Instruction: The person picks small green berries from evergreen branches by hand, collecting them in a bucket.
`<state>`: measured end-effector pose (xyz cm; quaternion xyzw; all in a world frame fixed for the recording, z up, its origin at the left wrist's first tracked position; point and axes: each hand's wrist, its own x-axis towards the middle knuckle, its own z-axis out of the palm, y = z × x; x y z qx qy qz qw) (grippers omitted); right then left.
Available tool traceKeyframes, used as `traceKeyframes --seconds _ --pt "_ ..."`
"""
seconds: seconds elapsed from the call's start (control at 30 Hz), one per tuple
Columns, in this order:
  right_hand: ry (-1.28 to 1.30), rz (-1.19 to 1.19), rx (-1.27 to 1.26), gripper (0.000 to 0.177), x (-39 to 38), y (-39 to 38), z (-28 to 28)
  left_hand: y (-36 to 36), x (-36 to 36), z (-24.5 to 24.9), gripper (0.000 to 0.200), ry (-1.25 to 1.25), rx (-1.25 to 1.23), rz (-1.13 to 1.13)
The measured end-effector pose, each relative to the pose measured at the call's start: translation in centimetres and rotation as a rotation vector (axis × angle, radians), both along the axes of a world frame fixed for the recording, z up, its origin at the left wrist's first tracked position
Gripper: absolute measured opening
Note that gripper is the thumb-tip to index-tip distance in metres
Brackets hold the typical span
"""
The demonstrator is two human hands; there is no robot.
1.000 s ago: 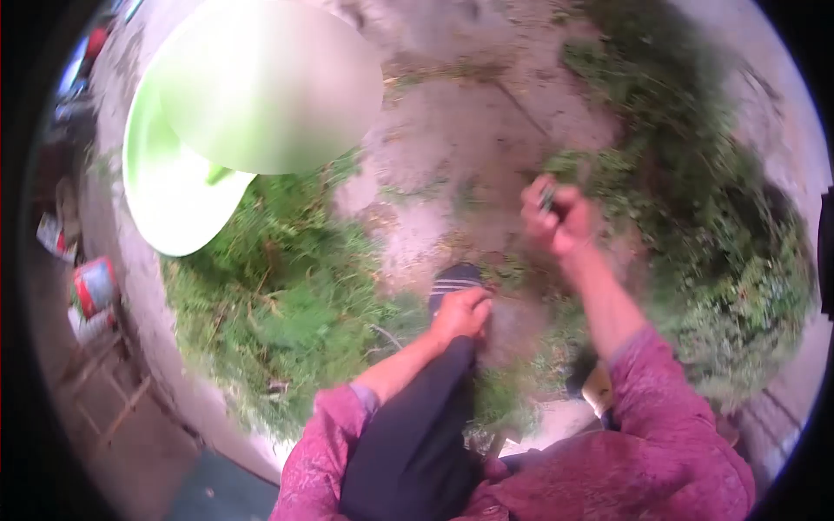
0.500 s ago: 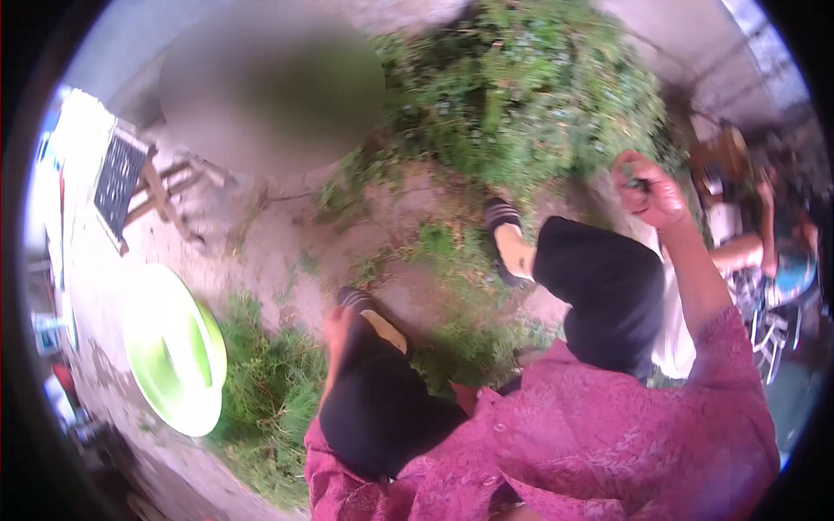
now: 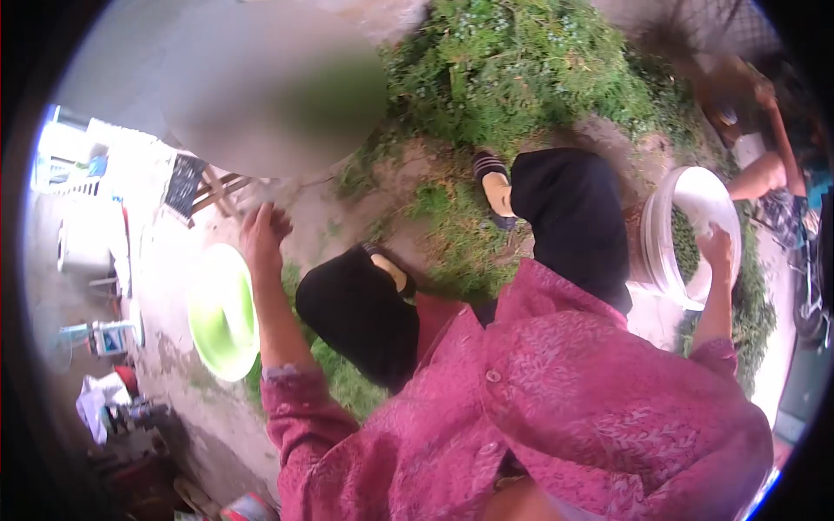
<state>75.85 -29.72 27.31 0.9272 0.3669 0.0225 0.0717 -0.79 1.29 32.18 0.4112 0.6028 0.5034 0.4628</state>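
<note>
Inside the white bucket (image 3: 663,227) — beside the knee (image 3: 586,226), likely for easy reach — green bits (image 3: 685,245) sit by the right hand (image 3: 718,248); can't tell if its grip's closed. Left hand (image 3: 263,229), well left of the bucket, fingers loosely apart.

counted one bare left hand (image 3: 263,232), one bare right hand (image 3: 717,248), one round white plastic bucket (image 3: 658,247), one lime-green oval basin (image 3: 209,332), two black trouser legs (image 3: 573,217), one pink patterned shirt (image 3: 591,382), two round shirt buttons (image 3: 493,375)

A yard (image 3: 317,217), with heaped greenery (image 3: 521,78) on bare ground (image 3: 200,425).
</note>
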Motion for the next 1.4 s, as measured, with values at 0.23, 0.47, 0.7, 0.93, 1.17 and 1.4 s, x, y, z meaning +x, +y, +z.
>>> traceKeyframes --seconds 0.23,0.47,0.7,0.93,1.17,1.4 --pt "0.161 0.235 0.173 0.043 -2.4 9.0 5.7 -0.3 10.1 5.6 0.019 -0.145 0.095 -0.115" --pt "0.487 0.838 0.252 0.04 -22.7 26.8 9.4 4.1 10.9 0.5 0.016 -0.42 0.061 -0.044" --pt "0.807 1.379 -0.363 0.031 -44.0 36.1 -9.0 5.0 9.2 3.6 0.019 -0.645 0.085 -0.091" --pt "0.766 1.246 -0.577 0.024 -54.0 37.0 -22.6 3.5 7.7 5.1 0.023 -0.7 0.058 0.016" --pt "0.707 1.19 -0.345 0.022 -53.2 37.0 -29.3 3.5 7.8 4.8 0.024 -0.757 0.01 0.089" --pt "0.736 0.99 -0.379 0.023 -52.4 38.6 -27.4 2.9 8.9 4.6 0.023 -0.82 -0.03 0.059"
